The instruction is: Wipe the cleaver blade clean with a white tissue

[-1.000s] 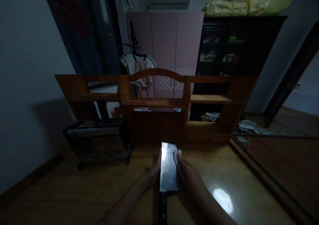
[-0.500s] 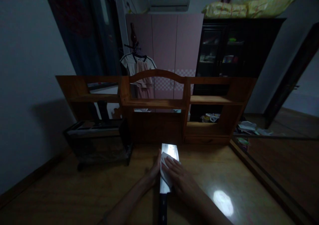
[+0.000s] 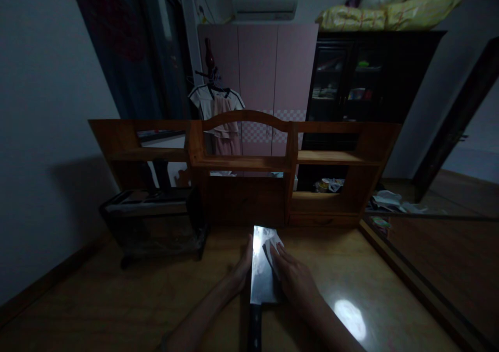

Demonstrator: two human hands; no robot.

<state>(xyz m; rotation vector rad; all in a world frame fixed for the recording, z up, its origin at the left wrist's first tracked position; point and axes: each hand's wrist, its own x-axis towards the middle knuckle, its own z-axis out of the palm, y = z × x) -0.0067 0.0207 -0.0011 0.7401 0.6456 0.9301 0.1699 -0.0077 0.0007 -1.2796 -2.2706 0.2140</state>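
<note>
A cleaver (image 3: 263, 282) with a broad shiny blade points away from me above the wooden desk, its black handle (image 3: 255, 326) toward me. My left hand (image 3: 242, 270) holds the blade along its left edge; part of its fingers are hidden behind the blade. A white cloth or tissue (image 3: 276, 243) lies against the upper right of the blade. My right hand (image 3: 294, 276) presses this cloth to the blade with its fingers together. Neither hand is on the handle.
On the left of the desk (image 3: 195, 310) stands a dark box-shaped holder (image 3: 156, 222) with black handles sticking up. A wooden shelf unit (image 3: 241, 162) runs along the back. A lamp reflection shines on the desk at the right.
My right hand and the white cloth have moved right across the blade, from its middle to the right side. More of the blade now shows. My left hand stays at the left edge.
</note>
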